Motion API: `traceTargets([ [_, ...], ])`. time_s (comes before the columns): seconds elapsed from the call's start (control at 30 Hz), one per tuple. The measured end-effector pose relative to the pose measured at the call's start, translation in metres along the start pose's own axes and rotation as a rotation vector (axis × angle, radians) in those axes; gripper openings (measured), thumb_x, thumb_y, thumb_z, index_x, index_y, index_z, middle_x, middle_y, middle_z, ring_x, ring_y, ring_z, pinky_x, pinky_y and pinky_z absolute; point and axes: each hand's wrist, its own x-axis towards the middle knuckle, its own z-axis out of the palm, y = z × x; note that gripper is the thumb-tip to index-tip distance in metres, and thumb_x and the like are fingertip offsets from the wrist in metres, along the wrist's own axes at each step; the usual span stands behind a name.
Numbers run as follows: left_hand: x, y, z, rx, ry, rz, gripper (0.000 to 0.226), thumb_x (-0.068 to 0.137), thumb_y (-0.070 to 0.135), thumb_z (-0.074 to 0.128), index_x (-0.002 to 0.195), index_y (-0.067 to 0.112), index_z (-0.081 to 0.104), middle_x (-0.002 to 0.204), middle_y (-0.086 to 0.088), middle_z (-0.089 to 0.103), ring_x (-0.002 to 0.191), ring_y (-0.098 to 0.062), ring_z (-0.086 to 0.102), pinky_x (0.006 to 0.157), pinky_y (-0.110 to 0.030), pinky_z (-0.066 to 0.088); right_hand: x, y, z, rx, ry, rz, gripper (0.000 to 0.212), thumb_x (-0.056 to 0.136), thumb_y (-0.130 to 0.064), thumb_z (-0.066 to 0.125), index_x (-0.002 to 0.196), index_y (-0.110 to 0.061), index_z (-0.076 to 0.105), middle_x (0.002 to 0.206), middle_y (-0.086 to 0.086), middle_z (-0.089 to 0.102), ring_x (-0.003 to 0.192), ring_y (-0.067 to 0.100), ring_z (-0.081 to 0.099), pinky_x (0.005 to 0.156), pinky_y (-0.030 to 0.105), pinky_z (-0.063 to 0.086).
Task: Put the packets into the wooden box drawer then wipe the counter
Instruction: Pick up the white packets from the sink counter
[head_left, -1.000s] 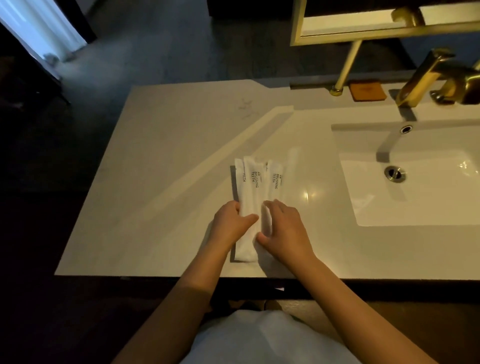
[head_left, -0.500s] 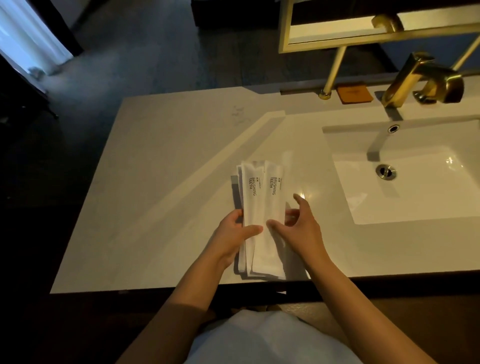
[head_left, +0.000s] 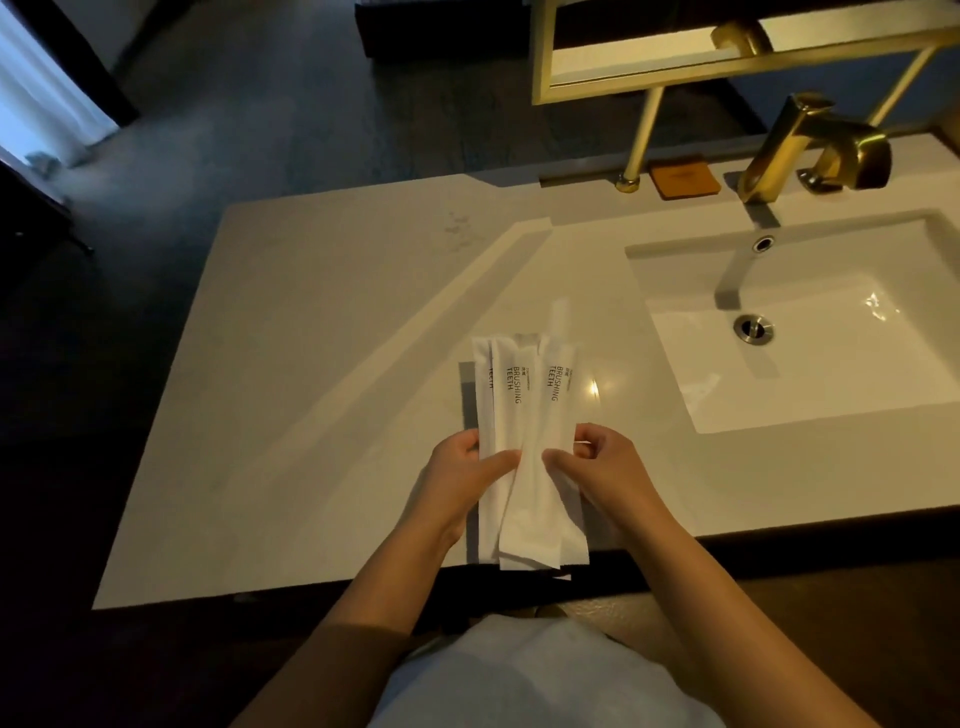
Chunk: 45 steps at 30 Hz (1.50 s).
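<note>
Several long white paper packets (head_left: 524, 447) are held just above the pale stone counter (head_left: 311, 364), pinched by the left hand (head_left: 457, 483) and right hand (head_left: 602, 473), and should be kept stacked evenly.

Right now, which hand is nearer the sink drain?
Right. The right hand is below-left of the drain; the left hand is farther left, across the packets.
</note>
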Motion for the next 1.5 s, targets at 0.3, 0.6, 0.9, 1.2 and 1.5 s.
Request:
traceTargets([
  [0.3,0.0,0.002,0.017,0.053,-0.075,0.033,0.023,0.076,0.016,0.07,0.097,0.023,0.066,0.103,-0.005,0.072,0.095,-0.023,0.069,0.089,-0.047,0.054,-0.024,0.009,-0.035,0.179,0.188,0.069,0.02,0.082,-0.006,0.062,0.081,-0.026,0.06,0.084,-0.004,0.069,0.078,0.011,0.066,0.059,0.022,0.049],
  [0.6,-0.009,-0.01,0.075,0.224,-0.359,0.034,0.015,0.08,0.014,0.069,0.095,0.012,0.072,0.099,-0.009,0.074,0.093,-0.027,0.071,0.087,-0.05,0.055,-0.116,0.064,-0.093,0.363,0.589,0.167,0.019,0.085,-0.005,0.06,0.089,-0.023,0.056,0.092,-0.008,0.062,0.082,0.006,0.06,0.061,0.023,0.046],
  [0.9,-0.066,-0.048,0.16,0.59,-0.665,0.132,0.018,0.082,0.014,0.066,0.099,0.019,0.068,0.1,0.0,0.07,0.091,-0.014,0.067,0.076,-0.029,0.055,-0.251,0.18,-0.112,0.513,1.011,0.477,0.016,0.085,-0.004,0.06,0.097,-0.011,0.053,0.102,0.003,0.055,0.092,0.019,0.052,0.076,0.035,0.044],
  [1.2,-0.097,-0.137,0.244,1.229,-0.764,0.37,0.025,0.081,0.017,0.068,0.106,0.011,0.069,0.095,-0.001,0.065,0.082,-0.014,0.059,0.07,-0.026,0.045,-0.368,0.301,-0.127,0.697,1.14,0.757,0.019,0.084,-0.006,0.064,0.098,-0.01,0.051,0.113,0.016,0.058,0.089,0.026,0.053,0.078,0.041,0.044],
  [1.5,-0.13,-0.19,0.321,1.464,-0.584,0.453,0.022,0.081,0.013,0.067,0.064,0.017,0.053,0.071,-0.005,0.055,0.071,-0.019,0.052,0.061,-0.029,0.034,-0.421,0.362,-0.225,0.717,1.069,0.76,0.016,0.084,-0.004,0.062,0.095,-0.011,0.052,0.119,0.02,0.06,0.097,0.029,0.057,0.085,0.044,0.047],
])
